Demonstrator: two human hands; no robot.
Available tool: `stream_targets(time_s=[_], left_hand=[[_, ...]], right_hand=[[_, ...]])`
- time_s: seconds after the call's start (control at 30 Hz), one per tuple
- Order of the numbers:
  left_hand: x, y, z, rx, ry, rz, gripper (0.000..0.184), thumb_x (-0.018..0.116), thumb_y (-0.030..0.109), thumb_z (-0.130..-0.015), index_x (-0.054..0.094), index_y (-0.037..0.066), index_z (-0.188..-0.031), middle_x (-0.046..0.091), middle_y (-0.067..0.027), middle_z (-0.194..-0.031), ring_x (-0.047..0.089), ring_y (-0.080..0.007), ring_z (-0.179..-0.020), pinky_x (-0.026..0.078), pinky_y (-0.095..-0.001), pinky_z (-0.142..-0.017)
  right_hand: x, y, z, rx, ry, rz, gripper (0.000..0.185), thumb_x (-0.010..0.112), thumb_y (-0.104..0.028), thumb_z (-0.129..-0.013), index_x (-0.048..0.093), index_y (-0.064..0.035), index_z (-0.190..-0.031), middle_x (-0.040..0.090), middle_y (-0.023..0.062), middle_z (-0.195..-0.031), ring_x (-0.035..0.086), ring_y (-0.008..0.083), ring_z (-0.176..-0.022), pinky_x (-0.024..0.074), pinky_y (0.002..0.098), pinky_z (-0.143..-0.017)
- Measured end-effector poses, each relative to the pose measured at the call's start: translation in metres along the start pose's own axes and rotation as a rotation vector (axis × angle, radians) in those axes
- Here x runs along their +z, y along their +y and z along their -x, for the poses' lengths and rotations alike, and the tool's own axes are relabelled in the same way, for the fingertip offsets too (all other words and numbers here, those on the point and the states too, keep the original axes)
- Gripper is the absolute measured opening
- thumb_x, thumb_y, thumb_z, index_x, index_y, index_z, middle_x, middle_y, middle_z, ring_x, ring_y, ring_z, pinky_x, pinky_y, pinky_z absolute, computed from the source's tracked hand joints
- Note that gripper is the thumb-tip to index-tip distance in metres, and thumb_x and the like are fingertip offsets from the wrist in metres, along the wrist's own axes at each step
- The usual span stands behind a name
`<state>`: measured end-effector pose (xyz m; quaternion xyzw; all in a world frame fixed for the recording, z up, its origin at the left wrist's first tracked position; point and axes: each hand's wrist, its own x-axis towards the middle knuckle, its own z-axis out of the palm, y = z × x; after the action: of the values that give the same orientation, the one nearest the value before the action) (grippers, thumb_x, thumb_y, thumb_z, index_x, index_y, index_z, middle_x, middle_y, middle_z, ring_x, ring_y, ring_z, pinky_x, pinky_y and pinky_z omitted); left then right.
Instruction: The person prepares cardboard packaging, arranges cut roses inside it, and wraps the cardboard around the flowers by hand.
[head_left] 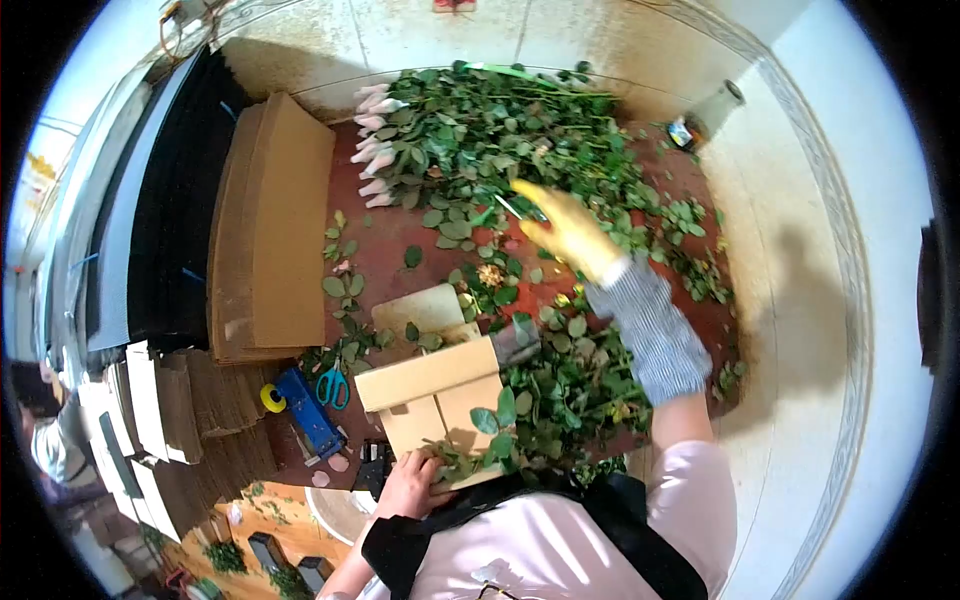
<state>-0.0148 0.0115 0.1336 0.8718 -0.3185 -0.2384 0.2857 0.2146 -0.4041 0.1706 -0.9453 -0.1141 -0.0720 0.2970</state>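
Presently, we take the tan folded cardboard panel [430,378] as our landmark; it lies before our body at the near side of the dark red tabletop [385,245]. Our bare left hand [412,484] sits at its near-left edge, fingers bent against it beside a short sprig of green leaves [490,420]; whether they are clamped on the panel, the sprig or both, we cannot tell. Our right hand [530,210], in a yellow glove with a grey striped sleeve [655,320], is raised beyond the panel and to its right. Its forefinger and thumb stand apart; a slim silver pointed tool [508,207] shows beside them. Blur keeps us from telling how firmly it is held.

Positions noted, relative to the panel. Far beyond: a broad bundle of leafy green stems [480,130], pale pinkish-white wrapped heads [375,150] at its left end. Directly right: a loose heap of green leafy cuttings [575,385]. Just left: teal-handled scissors [333,390], then a blue tape dispenser [312,415] with a yellow roll [272,398] beside it. Farther left and beyond: a standing stack of brown cardboard sheets [290,230]. Far beyond and right: a tilted glass vessel [718,107].
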Motion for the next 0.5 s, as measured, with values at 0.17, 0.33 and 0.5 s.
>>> stream_targets(time_s=[0.17, 0.33, 0.5], left_hand=[[-0.004, 0.004, -0.011, -0.051, 0.047, 0.056, 0.050, 0.088, 0.016, -0.056, 0.067, 0.006, -0.100, 0.060, -0.0121, -0.100, 0.061, -0.0337, -0.095, 0.054, -0.0413, -0.084], [-0.006, 0.012, -0.014, -0.126, 0.043, 0.034, 0.047, 0.088, 0.016, -0.052, 0.070, 0.006, -0.094, 0.061, -0.0109, -0.095, 0.063, -0.0326, -0.092, 0.055, -0.0407, -0.080], [-0.002, 0.013, -0.016, -0.125, 0.064, 0.000, 0.048, 0.087, 0.014, -0.050, 0.070, 0.005, -0.094, 0.060, -0.0106, -0.093, 0.062, -0.0327, -0.090, 0.055, -0.0414, -0.079]], right_hand=[[0.067, 0.097, -0.175, 0.181, -0.143, 0.474, 0.056, 0.071, -0.028, -0.088, 0.053, -0.0087, -0.137, 0.064, 0.0152, -0.125, 0.062, 0.0304, -0.113, 0.0510, 0.0414, -0.096], [0.137, 0.137, -0.197, 0.240, -0.031, 0.531, 0.018, 0.062, -0.016, -0.087, 0.071, -0.0086, -0.102, 0.071, 0.0119, -0.105, 0.068, 0.0265, -0.102, 0.0571, 0.0395, -0.083], [0.137, 0.117, -0.134, 0.213, -0.170, 0.596, 0.036, 0.062, -0.015, -0.090, 0.061, -0.0096, -0.126, 0.071, 0.0083, -0.102, 0.068, 0.0277, -0.095, 0.0574, 0.0396, -0.076]])
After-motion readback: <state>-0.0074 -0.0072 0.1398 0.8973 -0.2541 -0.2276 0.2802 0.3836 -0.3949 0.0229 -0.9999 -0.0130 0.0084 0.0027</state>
